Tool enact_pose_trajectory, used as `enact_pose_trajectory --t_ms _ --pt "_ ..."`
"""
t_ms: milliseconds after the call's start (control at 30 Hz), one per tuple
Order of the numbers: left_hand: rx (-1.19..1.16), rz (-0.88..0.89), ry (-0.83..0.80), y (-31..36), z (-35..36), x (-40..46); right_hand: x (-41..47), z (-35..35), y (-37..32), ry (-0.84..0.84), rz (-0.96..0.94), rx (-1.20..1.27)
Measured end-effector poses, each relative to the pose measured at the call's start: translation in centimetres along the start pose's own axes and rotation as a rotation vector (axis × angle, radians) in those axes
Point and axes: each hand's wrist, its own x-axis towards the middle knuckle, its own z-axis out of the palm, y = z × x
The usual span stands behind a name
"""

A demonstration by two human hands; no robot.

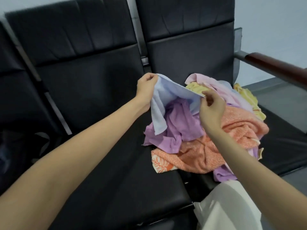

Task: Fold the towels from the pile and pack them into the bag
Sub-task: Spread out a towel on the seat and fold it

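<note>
Towels: jumbled pile (216, 130) on black bench (99, 163); pale blue towel (166, 97) lifted above it, left hand (146, 88) and right hand (211, 107) each pinching a corner. Advice: draw corners taut, shake flat before folding

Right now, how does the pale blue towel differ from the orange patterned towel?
The pale blue towel is lifted, its top edge stretched between the left hand and the right hand; the orange patterned towel lies crumpled, untouched, on the black seat. The blue one is plain; the orange one shows a white coral-like print. Neither is folded yet.
</note>
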Motion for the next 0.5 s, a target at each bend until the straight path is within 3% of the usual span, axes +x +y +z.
enact_pose_trajectory --t_ms 100,233,500 --pt "-0.017 0.043 0.030 2.0 -3.1 -1.0 -0.7 0.6 -2.5 0.012 -0.146 0.018" --pt "0.017 0.106 0.110 4.0 -6.8 -2.5 -2.2 1.2 -6.2 -0.060 -0.166 0.075" --pt "-0.009 0.039 0.308 3.3 -15.8 -6.3 -7.2 3.3 -7.1 -0.888 -0.271 0.089"
